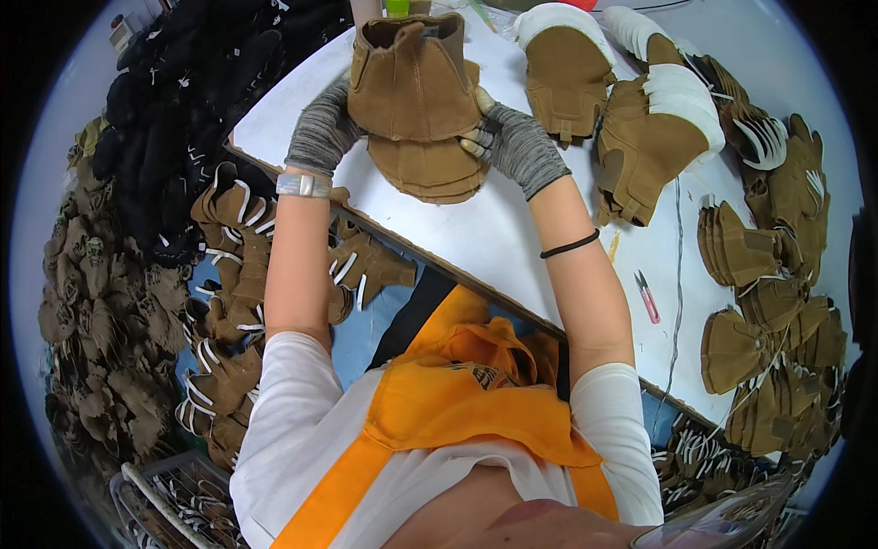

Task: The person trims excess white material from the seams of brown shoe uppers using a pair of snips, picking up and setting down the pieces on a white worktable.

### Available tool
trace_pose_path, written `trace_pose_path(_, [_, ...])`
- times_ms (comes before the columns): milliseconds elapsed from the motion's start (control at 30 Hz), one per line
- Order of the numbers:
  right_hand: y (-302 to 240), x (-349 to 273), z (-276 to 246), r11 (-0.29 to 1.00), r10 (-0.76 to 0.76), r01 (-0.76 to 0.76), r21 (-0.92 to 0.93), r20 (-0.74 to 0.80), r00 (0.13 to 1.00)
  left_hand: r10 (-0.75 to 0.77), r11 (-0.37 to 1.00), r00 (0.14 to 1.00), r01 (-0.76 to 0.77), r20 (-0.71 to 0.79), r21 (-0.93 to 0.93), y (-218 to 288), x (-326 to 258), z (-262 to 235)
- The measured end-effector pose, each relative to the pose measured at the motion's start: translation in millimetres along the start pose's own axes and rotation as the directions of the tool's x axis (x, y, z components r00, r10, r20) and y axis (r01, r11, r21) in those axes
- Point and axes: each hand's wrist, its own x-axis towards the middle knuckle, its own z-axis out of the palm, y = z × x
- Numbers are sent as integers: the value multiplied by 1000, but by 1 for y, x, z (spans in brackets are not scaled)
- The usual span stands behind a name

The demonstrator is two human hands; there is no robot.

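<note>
A brown suede boot upper point(413, 87) is held over the white table, its open top facing away from me. Beneath it, more brown upper pieces point(428, 172) fan out in a small stack. My left hand point(326, 128), in a grey knit glove, grips the upper's left side; its fingers are mostly hidden behind the suede. On the opposite edge, my right hand point(519, 145), gloved the same way with bare fingertips showing, pinches the upper and touches the stack's edge. Pink-handled thread snips point(648, 298) lie on the table to the right.
The white table point(585, 265) carries brown uppers with white linings point(658, 137) at far right and bundled brown pieces point(739, 247) along its right edge. Brown uppers point(229, 302) and black pieces point(174, 119) pile up at left. A dark cord point(678, 274) crosses the tabletop.
</note>
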Motion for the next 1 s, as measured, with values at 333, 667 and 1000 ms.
trace_pose_path(333, [46, -21, -52, 1000, 26, -26, -1, -29, 999, 71, 718, 997, -77, 36, 692, -31, -3, -11])
trace_pose_path(667, [-16, -73, -106, 658, -267, 147, -739, -46, 963, 500, 564, 816, -562, 291, 606, -5, -45, 76])
trace_pose_path(1000, [16, -56, -27, 648, -669, 648, -401, 107, 736, 437, 531, 776, -630, 455, 567, -8, -23, 135])
